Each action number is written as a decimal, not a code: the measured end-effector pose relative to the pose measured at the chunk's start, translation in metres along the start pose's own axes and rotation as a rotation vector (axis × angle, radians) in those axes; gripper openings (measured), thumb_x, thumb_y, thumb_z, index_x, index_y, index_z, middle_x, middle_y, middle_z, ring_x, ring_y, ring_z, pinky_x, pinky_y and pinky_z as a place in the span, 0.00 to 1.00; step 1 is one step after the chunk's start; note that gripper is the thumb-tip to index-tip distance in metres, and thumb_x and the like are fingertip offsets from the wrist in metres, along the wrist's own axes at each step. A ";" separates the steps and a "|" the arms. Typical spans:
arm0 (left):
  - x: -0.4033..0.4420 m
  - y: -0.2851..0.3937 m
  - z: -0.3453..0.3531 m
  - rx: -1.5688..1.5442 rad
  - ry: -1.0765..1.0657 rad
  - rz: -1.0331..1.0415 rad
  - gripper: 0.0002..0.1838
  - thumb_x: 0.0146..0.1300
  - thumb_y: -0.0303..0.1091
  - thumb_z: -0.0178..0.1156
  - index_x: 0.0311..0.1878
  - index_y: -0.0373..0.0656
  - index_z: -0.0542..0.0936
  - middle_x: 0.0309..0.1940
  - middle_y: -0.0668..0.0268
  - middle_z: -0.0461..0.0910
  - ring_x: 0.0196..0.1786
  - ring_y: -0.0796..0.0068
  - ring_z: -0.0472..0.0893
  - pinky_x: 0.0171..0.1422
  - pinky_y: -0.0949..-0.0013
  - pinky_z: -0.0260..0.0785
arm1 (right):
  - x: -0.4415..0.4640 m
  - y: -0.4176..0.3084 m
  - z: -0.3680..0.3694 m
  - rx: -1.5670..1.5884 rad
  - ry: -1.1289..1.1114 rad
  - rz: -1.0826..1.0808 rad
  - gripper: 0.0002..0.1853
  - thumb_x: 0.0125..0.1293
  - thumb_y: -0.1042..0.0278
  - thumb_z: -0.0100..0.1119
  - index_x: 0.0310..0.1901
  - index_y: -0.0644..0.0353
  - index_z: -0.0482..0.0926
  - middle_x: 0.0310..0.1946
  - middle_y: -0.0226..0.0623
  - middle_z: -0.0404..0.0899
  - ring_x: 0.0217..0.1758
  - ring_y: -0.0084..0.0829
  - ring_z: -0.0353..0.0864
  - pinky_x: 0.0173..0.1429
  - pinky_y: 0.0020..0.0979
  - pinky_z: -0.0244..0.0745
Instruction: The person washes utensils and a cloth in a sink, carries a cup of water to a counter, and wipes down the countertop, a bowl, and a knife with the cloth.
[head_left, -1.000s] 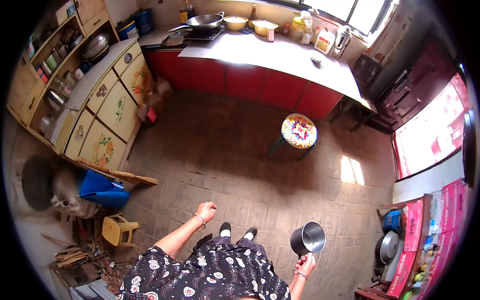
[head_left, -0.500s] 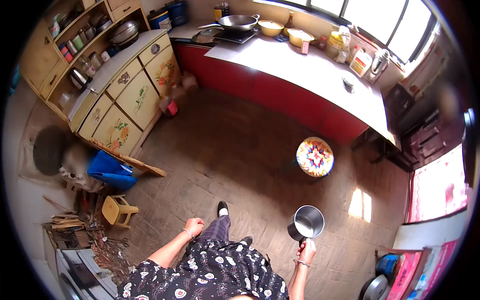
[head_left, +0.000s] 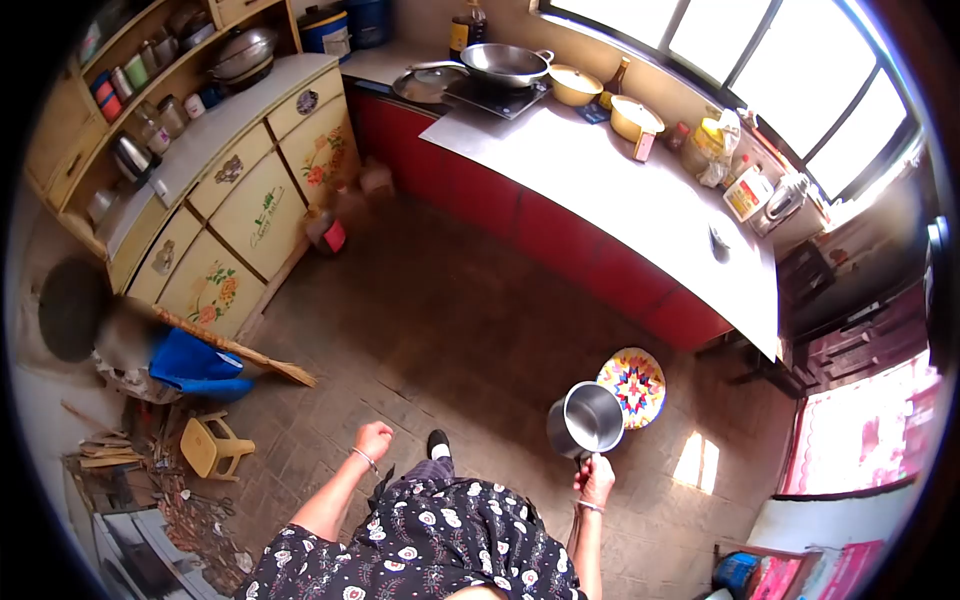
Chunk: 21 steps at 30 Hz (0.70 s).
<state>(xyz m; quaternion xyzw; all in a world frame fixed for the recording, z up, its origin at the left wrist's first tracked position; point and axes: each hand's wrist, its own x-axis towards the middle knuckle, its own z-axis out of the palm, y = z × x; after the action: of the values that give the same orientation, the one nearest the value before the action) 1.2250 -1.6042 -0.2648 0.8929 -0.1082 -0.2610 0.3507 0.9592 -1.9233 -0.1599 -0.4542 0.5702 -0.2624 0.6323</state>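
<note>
My right hand [head_left: 595, 480] grips the handle of a metal pot [head_left: 587, 420], held out in front of me at the lower right. The pot's inside shows, with no contents that I can make out. It overlaps the left edge of a stool with a colourful star-patterned seat [head_left: 640, 388]. My left hand [head_left: 373, 440] hangs in front of my body at the lower middle, its fingers curled in, with nothing visible in them.
A red-fronted counter [head_left: 600, 185] bears a wok [head_left: 505, 64], yellow pots and bottles. At the left stand a painted cabinet [head_left: 245, 200], a straw broom [head_left: 240, 350], a blue bag [head_left: 195, 365] and a small yellow stool [head_left: 210, 447].
The counter and patterned stool appear nearer as I move forward. My right hand has carried the pot leftward in view, beside the stool. My left hand stays curled.
</note>
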 end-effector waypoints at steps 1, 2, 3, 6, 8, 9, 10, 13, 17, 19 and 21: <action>0.016 0.004 -0.007 -0.024 0.033 -0.005 0.08 0.47 0.30 0.55 0.30 0.42 0.82 0.25 0.57 0.80 0.30 0.65 0.81 0.39 0.65 0.72 | 0.005 -0.009 0.015 0.000 -0.009 0.006 0.15 0.63 0.57 0.52 0.22 0.54 0.68 0.13 0.25 0.65 0.11 0.18 0.66 0.09 0.19 0.58; 0.029 0.009 -0.014 -0.050 0.075 -0.017 0.09 0.47 0.29 0.55 0.30 0.42 0.82 0.25 0.57 0.81 0.30 0.67 0.81 0.38 0.67 0.72 | 0.010 -0.017 0.027 0.019 -0.011 0.027 0.15 0.62 0.57 0.52 0.22 0.54 0.68 0.13 0.25 0.65 0.11 0.18 0.65 0.09 0.19 0.58; 0.042 0.010 -0.017 -0.055 0.072 -0.029 0.09 0.47 0.29 0.55 0.30 0.42 0.82 0.25 0.57 0.81 0.30 0.67 0.81 0.38 0.67 0.72 | 0.016 -0.024 0.038 0.040 -0.013 0.045 0.15 0.62 0.56 0.52 0.22 0.54 0.68 0.13 0.25 0.65 0.10 0.18 0.65 0.09 0.19 0.58; 0.078 0.020 -0.021 -0.074 0.069 -0.041 0.09 0.47 0.29 0.55 0.31 0.42 0.82 0.26 0.58 0.81 0.31 0.68 0.81 0.38 0.68 0.72 | 0.041 -0.040 0.065 0.004 -0.060 0.006 0.15 0.63 0.57 0.51 0.21 0.56 0.68 0.12 0.26 0.65 0.10 0.19 0.66 0.09 0.19 0.58; 0.094 0.031 -0.018 -0.072 0.048 -0.052 0.09 0.47 0.29 0.55 0.31 0.42 0.82 0.26 0.59 0.81 0.30 0.69 0.81 0.37 0.68 0.71 | 0.060 -0.050 0.081 0.015 -0.088 0.010 0.15 0.63 0.59 0.50 0.22 0.56 0.68 0.13 0.26 0.65 0.11 0.19 0.66 0.09 0.20 0.58; 0.102 0.039 -0.016 -0.070 0.037 -0.056 0.09 0.47 0.29 0.55 0.31 0.42 0.82 0.26 0.59 0.81 0.30 0.69 0.80 0.37 0.69 0.71 | 0.074 -0.054 0.088 0.021 -0.106 -0.002 0.15 0.63 0.59 0.50 0.22 0.56 0.68 0.13 0.26 0.65 0.11 0.20 0.67 0.09 0.19 0.58; 0.109 0.046 -0.015 -0.083 0.029 -0.069 0.09 0.47 0.29 0.55 0.31 0.42 0.82 0.25 0.59 0.81 0.30 0.70 0.80 0.37 0.69 0.71 | 0.086 -0.059 0.096 0.025 -0.125 -0.006 0.14 0.63 0.59 0.50 0.22 0.56 0.68 0.13 0.26 0.65 0.11 0.20 0.67 0.09 0.19 0.58; 0.130 0.062 -0.009 -0.109 0.015 -0.110 0.09 0.47 0.28 0.55 0.32 0.41 0.82 0.25 0.59 0.81 0.30 0.72 0.80 0.37 0.70 0.71 | 0.128 -0.079 0.122 0.044 -0.176 0.007 0.13 0.62 0.60 0.51 0.23 0.56 0.69 0.13 0.26 0.66 0.11 0.20 0.67 0.09 0.20 0.59; 0.152 0.073 -0.006 -0.143 0.018 -0.168 0.09 0.46 0.27 0.55 0.32 0.40 0.82 0.25 0.60 0.81 0.29 0.72 0.79 0.37 0.70 0.71 | 0.183 -0.112 0.162 -0.028 -0.204 0.000 0.14 0.62 0.59 0.52 0.22 0.56 0.69 0.13 0.26 0.66 0.11 0.19 0.67 0.10 0.19 0.59; 0.162 0.067 -0.004 -0.220 0.051 -0.231 0.09 0.46 0.26 0.55 0.32 0.39 0.82 0.25 0.61 0.81 0.29 0.73 0.79 0.37 0.71 0.71 | 0.209 -0.127 0.179 -0.038 -0.270 -0.033 0.14 0.62 0.59 0.51 0.22 0.56 0.69 0.13 0.25 0.66 0.12 0.18 0.67 0.10 0.19 0.58; 0.179 0.067 -0.003 -0.250 0.054 -0.253 0.09 0.47 0.24 0.54 0.33 0.36 0.80 0.22 0.65 0.79 0.26 0.78 0.76 0.30 0.74 0.69 | 0.244 -0.142 0.209 -0.076 -0.298 -0.057 0.14 0.63 0.59 0.52 0.22 0.55 0.69 0.13 0.25 0.66 0.12 0.17 0.66 0.12 0.18 0.58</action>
<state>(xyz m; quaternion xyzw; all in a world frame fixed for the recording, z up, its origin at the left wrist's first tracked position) 1.3769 -1.7184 -0.2873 0.8555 0.0477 -0.2904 0.4260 1.2382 -2.1367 -0.1667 -0.5275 0.4663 -0.1881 0.6848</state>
